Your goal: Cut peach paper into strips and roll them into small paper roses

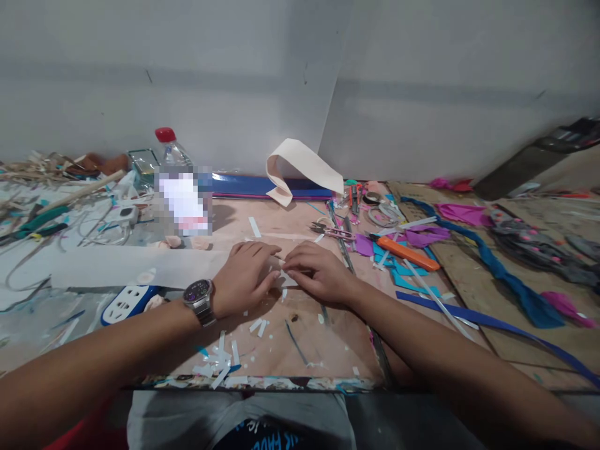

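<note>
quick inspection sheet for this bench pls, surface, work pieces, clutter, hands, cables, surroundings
surface: tabletop, strewn with white scraps
work pieces: long white strip lying flat, running under the left hand
clutter: orange cutter, snips and blue fabric strip at right; red-capped bottle at back
hands: left and right hand close together; grip unclear
cables: white cable at left, blue-edged power strip nearby
surroundings: pale wall behind

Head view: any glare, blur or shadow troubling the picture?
Head view: left hand and right hand read clearly; shadow bands cross the wall; the blue sheet behind shows sheen; pixelation hides part of the bottle; the grey bundle at right looks smeared.
</note>
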A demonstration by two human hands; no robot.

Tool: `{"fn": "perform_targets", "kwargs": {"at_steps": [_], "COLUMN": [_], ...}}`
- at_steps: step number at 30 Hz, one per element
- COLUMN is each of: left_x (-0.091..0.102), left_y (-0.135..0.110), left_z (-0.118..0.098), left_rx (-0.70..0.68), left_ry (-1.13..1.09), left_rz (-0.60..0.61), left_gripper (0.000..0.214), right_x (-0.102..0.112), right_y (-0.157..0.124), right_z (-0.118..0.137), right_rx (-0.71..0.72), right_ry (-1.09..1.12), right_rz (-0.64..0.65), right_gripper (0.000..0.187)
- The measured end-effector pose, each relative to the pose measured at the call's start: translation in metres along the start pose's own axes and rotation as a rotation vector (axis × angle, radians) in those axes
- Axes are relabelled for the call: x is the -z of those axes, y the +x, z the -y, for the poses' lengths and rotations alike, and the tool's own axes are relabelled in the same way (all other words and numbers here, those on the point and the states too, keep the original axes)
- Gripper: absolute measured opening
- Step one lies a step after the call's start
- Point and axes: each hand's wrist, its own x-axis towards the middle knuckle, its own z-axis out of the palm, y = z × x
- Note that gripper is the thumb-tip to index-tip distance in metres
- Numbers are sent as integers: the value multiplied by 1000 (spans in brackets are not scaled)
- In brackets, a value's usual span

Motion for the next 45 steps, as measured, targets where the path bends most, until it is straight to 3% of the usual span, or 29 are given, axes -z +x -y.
{"fn": "perform_targets", "kwargs": {"at_steps": [4,9,15,21,33,40,45], "left_x": [3,17,19,9,6,-1,-1], "left_y": [5,26,55,65,83,74,68], "left_z": [0,-1,10,22,29,33,29], "left_rx": [9,61,51,114,96,200,186], "left_ry": [9,-20,-289,-423,-627,-736,-779], "left_rz": [81,206,310,319,444,367,375], "left_gripper": [26,30,35,35,33,30,26], "right_x": [-3,-4,-5,-10,-4,-4,-7], "right_y": [-3,-5,-5,-7,-5,-5,-5], "right_z": [-5,-10,-17,-22,-23,-23,-26], "right_rx": [-68,-138,-269,-365,-313,-317,-352], "right_ry": [-2,48,112,152,30,35,72], "right_rz": [-39,-176,-277,-222,-315,-281,-299], "right_gripper": [14,12,16,33,22,24,25]}}
